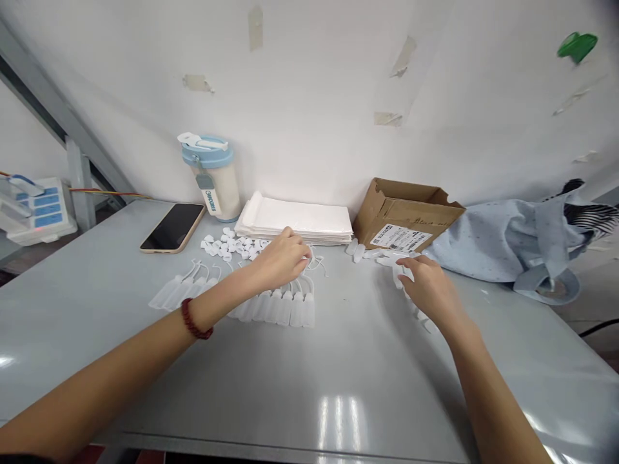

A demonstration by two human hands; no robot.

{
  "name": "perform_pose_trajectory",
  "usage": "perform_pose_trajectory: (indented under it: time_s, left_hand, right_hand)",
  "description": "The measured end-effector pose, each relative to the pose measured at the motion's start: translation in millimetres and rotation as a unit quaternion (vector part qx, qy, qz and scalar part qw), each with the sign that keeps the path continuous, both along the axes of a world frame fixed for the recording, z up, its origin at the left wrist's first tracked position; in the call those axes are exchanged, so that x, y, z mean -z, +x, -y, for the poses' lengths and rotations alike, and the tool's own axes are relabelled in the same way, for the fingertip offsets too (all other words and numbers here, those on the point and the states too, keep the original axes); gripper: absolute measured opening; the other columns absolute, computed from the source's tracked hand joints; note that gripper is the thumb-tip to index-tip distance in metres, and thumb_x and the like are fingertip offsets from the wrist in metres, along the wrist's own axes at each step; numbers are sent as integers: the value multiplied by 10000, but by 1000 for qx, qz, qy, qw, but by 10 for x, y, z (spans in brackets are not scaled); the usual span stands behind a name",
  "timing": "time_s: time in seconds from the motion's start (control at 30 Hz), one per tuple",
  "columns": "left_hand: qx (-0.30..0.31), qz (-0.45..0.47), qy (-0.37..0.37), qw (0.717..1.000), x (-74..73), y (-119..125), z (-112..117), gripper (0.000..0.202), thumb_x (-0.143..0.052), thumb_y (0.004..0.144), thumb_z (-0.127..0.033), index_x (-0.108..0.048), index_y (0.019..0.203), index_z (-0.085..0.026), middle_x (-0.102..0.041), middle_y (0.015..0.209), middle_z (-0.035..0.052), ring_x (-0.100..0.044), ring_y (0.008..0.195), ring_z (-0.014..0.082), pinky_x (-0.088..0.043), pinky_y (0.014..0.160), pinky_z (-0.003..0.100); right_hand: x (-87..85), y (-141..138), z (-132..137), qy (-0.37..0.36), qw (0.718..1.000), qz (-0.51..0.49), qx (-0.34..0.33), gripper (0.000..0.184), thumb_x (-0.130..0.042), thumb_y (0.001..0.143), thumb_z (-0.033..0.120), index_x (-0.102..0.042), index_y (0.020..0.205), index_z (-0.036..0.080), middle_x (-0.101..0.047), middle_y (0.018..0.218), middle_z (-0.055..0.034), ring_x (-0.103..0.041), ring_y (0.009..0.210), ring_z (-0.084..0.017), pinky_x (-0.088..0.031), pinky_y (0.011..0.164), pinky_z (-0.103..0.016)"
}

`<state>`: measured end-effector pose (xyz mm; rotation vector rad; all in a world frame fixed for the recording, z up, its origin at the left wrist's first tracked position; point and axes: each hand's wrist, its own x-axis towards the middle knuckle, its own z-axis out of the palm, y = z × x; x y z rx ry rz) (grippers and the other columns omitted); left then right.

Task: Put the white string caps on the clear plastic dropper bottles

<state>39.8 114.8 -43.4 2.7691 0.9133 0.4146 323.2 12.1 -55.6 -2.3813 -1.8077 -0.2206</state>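
My left hand (285,258) is closed, its fingertips curled down beside several loose white cords (318,263); what they pinch, if anything, is hidden. Below it lies a row of small translucent bottles (283,309) with white cord loops at their tops. More of these bottles (174,291) lie to the left, partly behind my forearm. Small white caps (225,245) are heaped behind my left wrist. On the right, my right hand (428,283) reaches over loose translucent bottles without cords (397,276). Its thumb and forefinger are apart, right at one of them.
A stack of white paper sheets or envelopes (300,219) lies against the wall. Left of it stand a blue-lidded cup (222,183) and a phone (174,227) lying flat. Behind my right hand are a cardboard box (406,216), light-blue cloth (498,238) and a tape roll (551,290).
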Motion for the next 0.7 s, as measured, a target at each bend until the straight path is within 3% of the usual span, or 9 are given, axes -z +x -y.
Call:
perform_pose_trajectory:
  time_s: [0.17,0.3,0.5,0.6,0.7]
  left_hand:
    - [2,-37,0,999,-39,347,-27,211,-518,720,-120,-602,533,-167,-553,548,83,-515,815,278,-396,667,361]
    - [-17,-43,-16,999,-22,455,-21,240,-520,621,-57,-477,428,-193,-462,425,57,-528,707,274,-387,606,351]
    - [-34,24,-49,998,-127,383,-86,219,-485,719,-150,-569,520,-185,-614,568,60,-573,791,257,-431,688,339]
    - [-52,77,-55,994,-256,221,-57,207,-464,802,-235,-649,724,-188,-686,803,33,-577,856,214,-435,732,312]
    - [-95,148,-100,979,-339,9,89,211,-493,830,-328,-657,783,-203,-679,875,24,-567,851,200,-430,694,299]
  right_hand:
    - [53,6,-19,40,999,22,-28,274,-523,814,124,-671,1044,135,-639,993,-160,-589,920,-318,-459,598,-360]
    - [127,-29,-62,61,995,38,-63,285,-506,807,82,-664,1040,128,-629,1002,-174,-563,933,-322,-456,627,-372]
    - [283,-229,-171,82,978,72,-177,392,-391,840,13,-595,1145,151,-596,1199,-151,-502,1082,-285,-435,805,-381]
    - [375,-279,-239,81,969,82,-217,461,-343,830,-28,-557,1196,153,-574,1273,-139,-470,1149,-277,-420,840,-388]
    - [434,-270,-322,79,965,86,-235,512,-307,810,-57,-539,1218,147,-552,1313,-139,-470,1144,-272,-421,834,-394]
